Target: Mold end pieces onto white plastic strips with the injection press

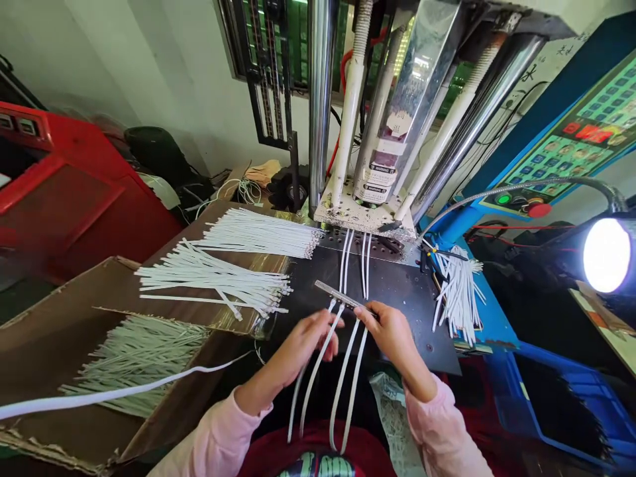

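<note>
My right hand [390, 331] grips the right end of a narrow metal bar [328, 289], held slanting over the dark machine plate [308, 285]. Several white cables [344, 371] hang from the bar and curve down toward my lap. Below the bar's left half, my left hand [315, 336] has its fingers curled around a white cable [297, 404], whose upper end my fingers hide. Behind the bar, two pairs of white cables [342, 262] run out from under the press head [368, 212] onto the plate.
At the left, bundles of white cables [213, 278] lie on cardboard [169, 232], above an open carton [30, 371] holding more. To the right are another cable bundle [460, 291], a bright lamp [606, 255], a control panel [571, 146] and a blue crate [561, 444].
</note>
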`<state>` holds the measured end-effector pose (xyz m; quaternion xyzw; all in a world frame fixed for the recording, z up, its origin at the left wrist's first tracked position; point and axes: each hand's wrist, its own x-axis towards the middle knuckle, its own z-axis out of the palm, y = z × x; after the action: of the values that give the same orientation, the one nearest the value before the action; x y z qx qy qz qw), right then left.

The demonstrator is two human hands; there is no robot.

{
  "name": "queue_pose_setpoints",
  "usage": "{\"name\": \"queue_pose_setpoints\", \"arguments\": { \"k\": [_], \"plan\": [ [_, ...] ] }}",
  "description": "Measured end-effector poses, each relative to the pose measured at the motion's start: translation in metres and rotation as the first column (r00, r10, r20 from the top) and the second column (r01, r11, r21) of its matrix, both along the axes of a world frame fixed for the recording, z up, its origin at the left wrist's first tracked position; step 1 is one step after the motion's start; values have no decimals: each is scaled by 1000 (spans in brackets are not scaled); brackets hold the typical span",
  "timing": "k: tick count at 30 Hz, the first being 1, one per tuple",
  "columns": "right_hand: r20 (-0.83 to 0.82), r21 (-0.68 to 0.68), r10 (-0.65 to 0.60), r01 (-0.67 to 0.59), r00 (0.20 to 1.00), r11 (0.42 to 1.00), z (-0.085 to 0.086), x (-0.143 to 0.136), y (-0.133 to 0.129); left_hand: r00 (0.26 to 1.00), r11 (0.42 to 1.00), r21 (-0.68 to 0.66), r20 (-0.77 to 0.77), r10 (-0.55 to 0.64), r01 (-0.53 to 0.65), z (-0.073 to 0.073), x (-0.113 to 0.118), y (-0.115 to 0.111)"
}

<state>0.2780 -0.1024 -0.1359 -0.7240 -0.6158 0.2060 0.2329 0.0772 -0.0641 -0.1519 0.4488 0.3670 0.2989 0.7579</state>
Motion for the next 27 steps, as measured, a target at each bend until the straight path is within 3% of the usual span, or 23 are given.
{"name": "queue_pose_setpoints", "arguments": {
  "k": [4,7,9,12,16,20,23,25,27],
  "plan": [
    [158,27,-47,43,986,999,-8,5,-4,986,991,-38,-97,-135,132,-5,-1,-31],
    [254,64,-157,145,954,987,-13,15,-6,952,964,-8,-155,-263,265,5,-11,-46],
    [286,81,-213,198,934,977,-13,17,-9,956,961,126,-193,-219,245,13,-15,-45],
    [248,88,-150,132,957,987,-7,8,-14,969,925,323,-207,-137,199,15,-6,-33],
    [151,116,-51,34,987,993,-4,-10,-13,923,902,229,-212,-322,367,3,17,-29],
    [184,94,-150,134,971,986,-18,-6,-8,909,883,235,-204,-364,406,12,16,-49],
    [270,124,-180,151,946,981,-33,0,-8,941,919,204,-93,-324,337,33,9,-55],
    [267,175,-156,112,951,978,-38,-1,-11,981,972,139,7,-191,189,43,10,-49],
    [149,247,-113,74,982,966,-36,-5,-16,995,996,91,102,-19,10,49,17,-38]
  ]
}}
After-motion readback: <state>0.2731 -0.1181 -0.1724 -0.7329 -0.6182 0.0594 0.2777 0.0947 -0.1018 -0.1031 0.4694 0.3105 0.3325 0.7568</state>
